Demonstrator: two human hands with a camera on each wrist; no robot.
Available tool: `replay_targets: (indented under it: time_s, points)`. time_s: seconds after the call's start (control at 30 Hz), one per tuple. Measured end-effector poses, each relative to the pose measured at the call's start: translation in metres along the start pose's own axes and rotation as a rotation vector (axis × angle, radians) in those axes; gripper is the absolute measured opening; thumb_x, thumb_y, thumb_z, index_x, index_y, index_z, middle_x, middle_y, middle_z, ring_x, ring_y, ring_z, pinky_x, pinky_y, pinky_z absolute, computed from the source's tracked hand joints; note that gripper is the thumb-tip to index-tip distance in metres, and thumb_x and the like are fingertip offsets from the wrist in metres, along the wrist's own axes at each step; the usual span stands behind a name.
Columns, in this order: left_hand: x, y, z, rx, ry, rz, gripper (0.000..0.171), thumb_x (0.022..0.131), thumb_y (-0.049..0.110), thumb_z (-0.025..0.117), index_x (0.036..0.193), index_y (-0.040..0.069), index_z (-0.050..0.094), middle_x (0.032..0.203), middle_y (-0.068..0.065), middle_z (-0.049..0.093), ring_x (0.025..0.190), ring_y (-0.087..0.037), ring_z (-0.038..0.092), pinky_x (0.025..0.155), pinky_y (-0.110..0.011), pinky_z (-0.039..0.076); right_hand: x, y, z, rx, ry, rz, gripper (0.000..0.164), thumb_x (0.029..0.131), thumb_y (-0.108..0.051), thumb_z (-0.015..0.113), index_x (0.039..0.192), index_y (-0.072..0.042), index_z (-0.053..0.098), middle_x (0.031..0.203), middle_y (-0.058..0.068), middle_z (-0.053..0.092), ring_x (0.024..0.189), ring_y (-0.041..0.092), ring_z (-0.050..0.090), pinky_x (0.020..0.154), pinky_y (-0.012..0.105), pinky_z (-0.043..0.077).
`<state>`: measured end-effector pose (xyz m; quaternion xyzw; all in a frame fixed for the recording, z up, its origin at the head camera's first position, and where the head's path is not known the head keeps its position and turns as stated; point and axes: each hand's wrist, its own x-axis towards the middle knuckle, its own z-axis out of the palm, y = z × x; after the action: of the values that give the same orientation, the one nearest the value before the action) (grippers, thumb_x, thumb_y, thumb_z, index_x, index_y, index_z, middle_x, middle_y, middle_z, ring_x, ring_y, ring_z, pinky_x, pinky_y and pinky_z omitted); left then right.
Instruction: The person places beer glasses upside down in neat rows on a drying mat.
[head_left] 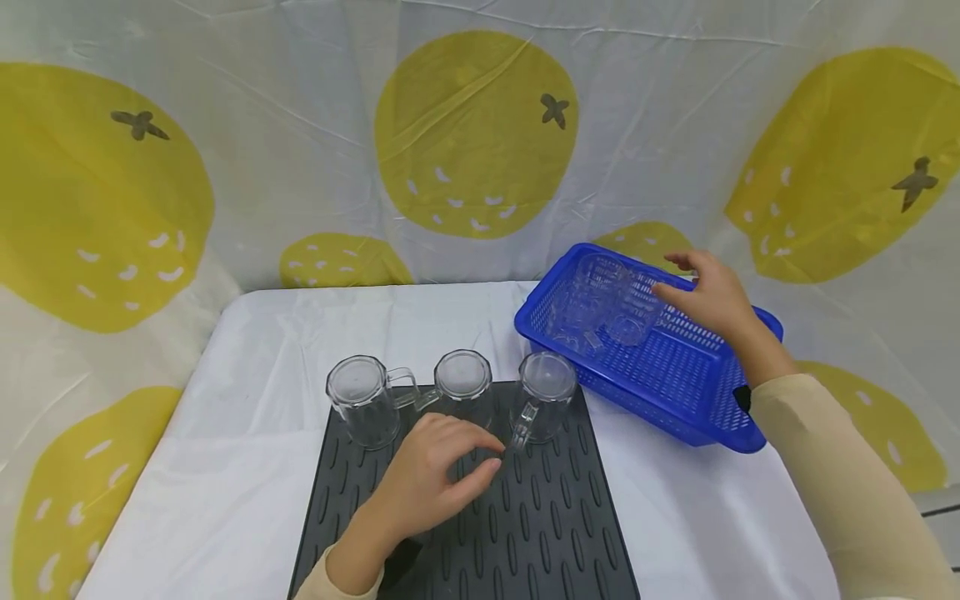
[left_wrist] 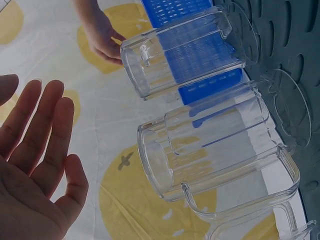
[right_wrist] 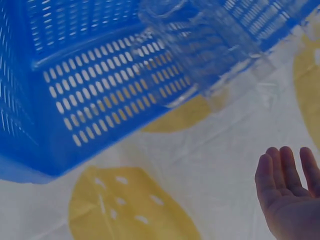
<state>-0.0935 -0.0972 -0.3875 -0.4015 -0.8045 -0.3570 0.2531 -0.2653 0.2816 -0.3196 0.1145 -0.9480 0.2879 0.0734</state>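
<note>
Three clear glass mugs stand upside down in a row along the far end of a black ridged mat (head_left: pixel 540 517): a left mug (head_left: pixel 365 404), a middle mug (head_left: pixel 463 379) and a right mug (head_left: pixel 547 383). My left hand (head_left: pixel 438 475) hovers over the mat in front of the middle and right mugs, fingers loosely bent and holding nothing. In the left wrist view its fingers (left_wrist: pixel 52 130) stand apart from the glass. Over the blue basket's (head_left: pixel 660 408) far right side, my right hand (head_left: pixel 708 292) is spread with nothing in it. Clear glass mugs (head_left: pixel 630 317) lie in the basket's left part.
The basket has slotted walls and sits tilted on the white-covered table (head_left: pixel 262 400), to the right of the mat and close to the right mug. Behind the table hangs a white curtain (head_left: pixel 300 150) printed with large yellow fruit.
</note>
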Motion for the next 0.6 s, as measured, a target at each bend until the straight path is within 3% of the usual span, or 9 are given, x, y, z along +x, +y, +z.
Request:
replay_targets:
  time_s: [0.17,0.6]
  points:
    - [-0.007,0.001,-0.003,0.003,0.013,-0.026,0.011,0.088,0.021,0.061,0.097,0.020,0.066,0.092,0.012,0.065,0.085,-0.005,0.059,0.080,-0.035,0.043,0.010,0.014,0.006,0.014,-0.003,0.042,0.068,0.088,-0.036,0.060,0.136,0.005,0.035,0.133,0.029,0.039,0.120,0.047,0.034,0.095,0.061,0.028]
    - [-0.022,-0.006,-0.012,0.037,0.006,-0.055,0.011,0.089,0.026,0.061,0.098,0.020,0.065,0.094,0.013,0.064,0.089,-0.005,0.059,0.079,-0.035,0.042,0.032,0.045,0.025,0.005,-0.133,0.160,0.098,0.081,-0.049,0.065,0.145,0.004,0.012,0.142,0.033,0.022,0.126,0.050,0.023,0.096,0.063,0.023]
